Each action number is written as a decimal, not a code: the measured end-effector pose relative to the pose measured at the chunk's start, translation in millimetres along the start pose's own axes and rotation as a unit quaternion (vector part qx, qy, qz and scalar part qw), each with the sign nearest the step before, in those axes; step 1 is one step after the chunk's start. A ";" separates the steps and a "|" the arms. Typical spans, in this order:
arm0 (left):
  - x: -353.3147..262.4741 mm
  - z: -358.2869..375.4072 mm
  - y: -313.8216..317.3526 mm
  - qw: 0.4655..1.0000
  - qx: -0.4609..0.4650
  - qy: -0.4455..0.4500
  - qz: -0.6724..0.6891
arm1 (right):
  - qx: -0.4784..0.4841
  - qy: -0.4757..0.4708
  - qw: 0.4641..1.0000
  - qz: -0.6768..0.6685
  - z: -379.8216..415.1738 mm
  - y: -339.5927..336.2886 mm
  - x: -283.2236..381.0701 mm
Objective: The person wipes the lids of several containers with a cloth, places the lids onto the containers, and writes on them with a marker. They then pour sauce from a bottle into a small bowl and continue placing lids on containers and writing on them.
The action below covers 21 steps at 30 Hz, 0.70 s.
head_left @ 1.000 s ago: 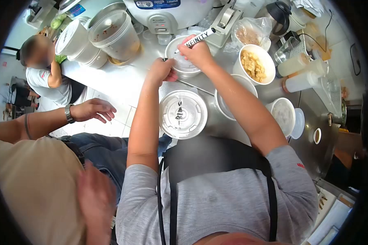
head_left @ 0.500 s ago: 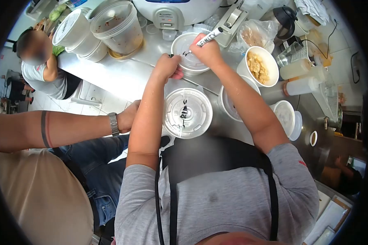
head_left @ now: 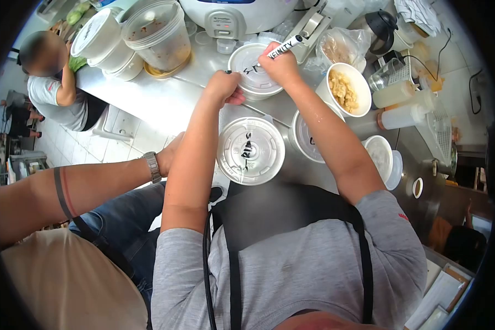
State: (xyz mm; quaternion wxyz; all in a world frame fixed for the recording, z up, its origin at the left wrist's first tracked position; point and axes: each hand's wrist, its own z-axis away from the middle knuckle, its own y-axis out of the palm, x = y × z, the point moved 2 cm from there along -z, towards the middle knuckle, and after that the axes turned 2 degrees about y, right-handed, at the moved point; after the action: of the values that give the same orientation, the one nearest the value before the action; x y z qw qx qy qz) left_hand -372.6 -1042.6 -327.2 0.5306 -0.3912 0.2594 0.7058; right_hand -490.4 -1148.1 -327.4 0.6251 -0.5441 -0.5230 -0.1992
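While the right hand (head_left: 280, 66) grips a white marker (head_left: 280, 48) in closed fingers near the top centre of the frame, the marker's tip rests on the clear lid of a round container (head_left: 253, 69), where a few dark strokes are already written. The marker slants up and to the right out of the fist, its printed barrel showing above the knuckles. The left hand (head_left: 223, 88) sits at the lower left edge of that same container, fingers curled in against its rim, steadying it; whether they pinch the rim or merely press on it cannot be told.

Just below, in the middle of the frame, a second lidded container (head_left: 251, 150) stands on the steel counter (head_left: 165, 102), with black lettering across its lid. To its right another lidded tub (head_left: 308, 140) is partly hidden by the right forearm. An open cup of yellowish food (head_left: 344, 88) stands right of the writing hand. At the left, another person's arm with a wristwatch (head_left: 152, 166) reaches toward the left forearm.
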 end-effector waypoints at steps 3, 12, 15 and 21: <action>0.2 0.2 1.2 1.000 -0.006 -0.001 0.001 | 0.007 -0.008 1.000 -0.005 -0.3 0.1 -1.3; 0.6 -0.7 0.9 1.000 -0.001 -0.007 0.007 | -0.005 -0.016 1.000 -0.010 -5.9 -7.9 -0.2; 0.8 -0.9 0.9 1.000 -0.002 -0.011 0.004 | 0.003 -0.008 1.000 0.011 -6.9 -7.8 -4.1; -3.8 0.5 3.7 1.000 -0.006 -0.013 -0.023 | -0.009 -0.030 0.999 0.029 -10.1 -12.9 -7.9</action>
State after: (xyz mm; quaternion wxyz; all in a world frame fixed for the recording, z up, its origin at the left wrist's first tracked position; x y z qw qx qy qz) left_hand -375.8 -1045.4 -324.0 0.5478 -0.3913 0.2389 0.6998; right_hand -499.5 -1163.7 -326.8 0.6100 -0.5701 -0.5236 -0.1696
